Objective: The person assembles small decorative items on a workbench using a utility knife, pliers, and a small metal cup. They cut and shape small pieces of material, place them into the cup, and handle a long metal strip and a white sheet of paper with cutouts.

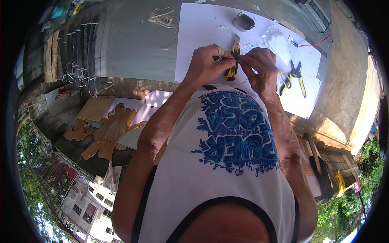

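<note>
Over a white sheet [198, 36], my left hand [208, 65] and my right hand [261, 69] meet fingertip to fingertip. Both are closed in a pinch on a tiny dark piece [236, 58], too small to name. A thin pale strand shows by my left fingers; I cannot tell whether it joins the piece. Beneath my fingertips lies a yellow and black utility knife [231, 73] with its blade out, partly hidden. Right of my right hand are yellow-handled scissors [286, 83] and yellow and black pliers [299, 77].
A grey cup [244, 22] stands beyond my hands. Near it lie a clear plastic bag [278, 40] and a red wire [317, 44]. A pale wire coil [162, 19] rests on the grey table [133, 52]. Dark wired strips [83, 52] and brown cut-out boards [113, 129] are at left.
</note>
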Motion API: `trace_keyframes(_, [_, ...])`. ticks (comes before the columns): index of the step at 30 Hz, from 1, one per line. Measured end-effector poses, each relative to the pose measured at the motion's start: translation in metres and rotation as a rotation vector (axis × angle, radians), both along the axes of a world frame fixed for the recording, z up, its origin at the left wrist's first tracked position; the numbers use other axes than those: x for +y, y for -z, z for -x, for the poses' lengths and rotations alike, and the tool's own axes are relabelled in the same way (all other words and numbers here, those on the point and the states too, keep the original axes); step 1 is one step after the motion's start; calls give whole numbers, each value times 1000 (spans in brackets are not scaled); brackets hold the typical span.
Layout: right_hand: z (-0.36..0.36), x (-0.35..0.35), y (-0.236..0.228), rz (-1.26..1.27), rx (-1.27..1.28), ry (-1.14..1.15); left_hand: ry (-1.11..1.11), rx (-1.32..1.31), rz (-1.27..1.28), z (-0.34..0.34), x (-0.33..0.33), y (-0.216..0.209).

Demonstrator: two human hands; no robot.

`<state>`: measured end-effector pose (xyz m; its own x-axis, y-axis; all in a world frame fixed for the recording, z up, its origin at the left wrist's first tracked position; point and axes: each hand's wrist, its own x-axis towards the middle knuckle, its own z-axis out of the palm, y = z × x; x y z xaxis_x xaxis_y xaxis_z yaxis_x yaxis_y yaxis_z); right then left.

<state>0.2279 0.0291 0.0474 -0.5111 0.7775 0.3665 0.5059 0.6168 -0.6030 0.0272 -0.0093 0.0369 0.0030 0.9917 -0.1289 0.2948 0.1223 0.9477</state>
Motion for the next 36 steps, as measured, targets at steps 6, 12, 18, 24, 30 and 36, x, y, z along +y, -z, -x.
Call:
trace_keyframes(6, [3,0,0,23,-53,-59,7,298,-167,-6,-5,-6])
trace_keyframes(12, [8,2,-2,-30,-112,-117,13,408,-291,-8,-9,-4])
trace_keyframes(18, [6,2,1,10,-173,-149,35,433,-385,-8,-8,0])
trace_keyframes(24, [0,6,2,44,-241,-145,81,296,-299,-4,-7,5])
trace_keyframes(30, [-4,8,1,48,-302,-131,123,226,-231,-5,-4,4])
trace_keyframes(36, [-8,12,4,141,-135,-161,143,55,-93,-1,2,-1])
